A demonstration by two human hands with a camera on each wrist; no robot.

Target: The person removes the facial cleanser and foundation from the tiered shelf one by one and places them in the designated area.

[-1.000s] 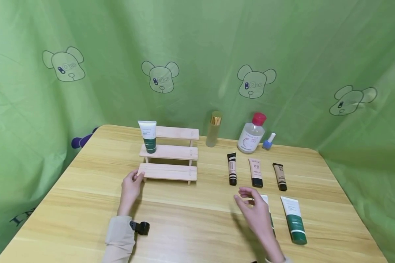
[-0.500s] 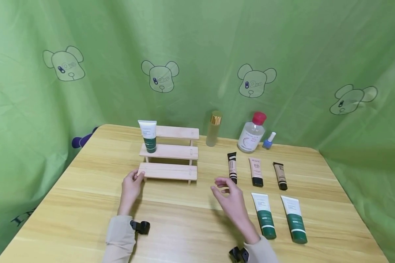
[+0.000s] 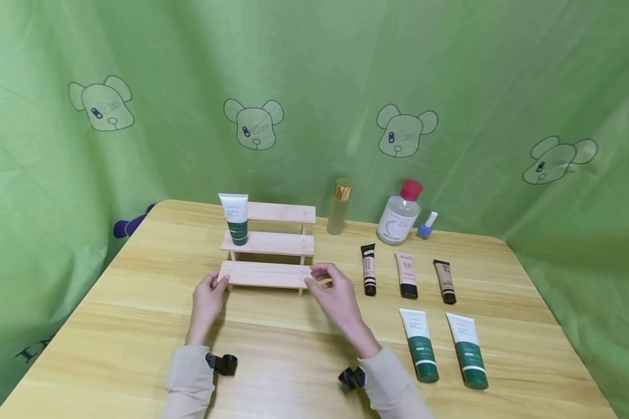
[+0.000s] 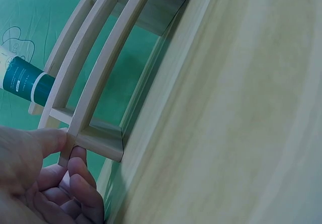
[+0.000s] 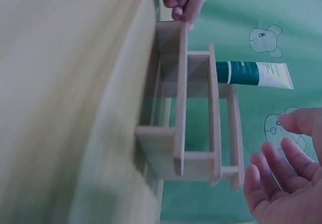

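A three-step wooden display rack [image 3: 267,272] stands at the left of the table. My left hand [image 3: 207,302] pinches the left end of its lowest step, thumb on top and fingers under the board, as the left wrist view shows. By the right end of that step is my right hand [image 3: 339,299]; in the right wrist view its fingers [image 5: 274,168] are loosely bent, apart from the wood and holding nothing. A green and white squeeze tube [image 3: 237,221] stands cap down at the left of the middle step.
Right of the rack stand a gold-capped bottle [image 3: 339,209], a red-capped bottle [image 3: 398,218] and a blue nail polish [image 3: 427,227]. Before them lie a black-and-pink tube [image 3: 369,270], a pink BB tube [image 3: 407,273], a brown tube [image 3: 444,281] and two green-white tubes [image 3: 421,349].
My right hand has moved left and away from me, from beside the green-white tubes to the rack's right end. The left hand has kept its grip on the lowest step.
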